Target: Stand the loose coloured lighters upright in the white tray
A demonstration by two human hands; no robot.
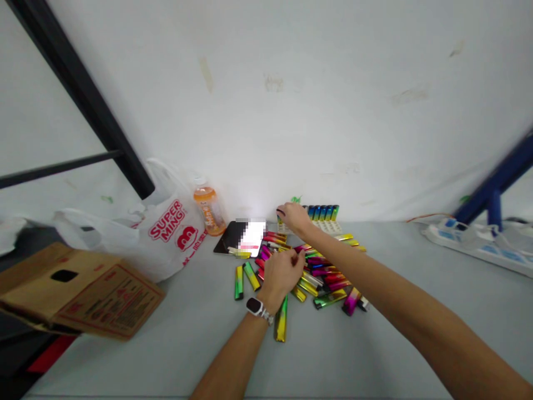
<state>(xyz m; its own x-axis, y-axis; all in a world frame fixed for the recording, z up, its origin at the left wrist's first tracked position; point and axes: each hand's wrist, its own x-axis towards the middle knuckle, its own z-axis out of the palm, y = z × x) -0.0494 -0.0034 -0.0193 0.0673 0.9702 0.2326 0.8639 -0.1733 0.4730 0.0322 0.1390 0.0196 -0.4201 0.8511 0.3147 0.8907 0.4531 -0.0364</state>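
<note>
My right hand (295, 218) reaches to the left end of a pale tray with holes (331, 226), close to the wall. Its fingers are closed in a pinch around a lighter, mostly hidden beneath them. A row of blue-green lighters (323, 213) stands upright in the tray, to the right of this hand. Nearer to me, my left hand (284, 271), with a watch (259, 309) on its wrist, is curled over a loose heap of shiny coloured lighters (328, 278). Its fingertips are pressed together; what they hold, if anything, is hidden. One green-yellow lighter (281, 321) lies below the left wrist.
Left of the heap lies a dark tablet (233, 236) with a lit screen. Behind it stand an orange drink bottle (209, 210) and a white plastic bag (156, 244). An open cardboard box (112, 300) sits at the left. A power strip (478, 247) lies far right.
</note>
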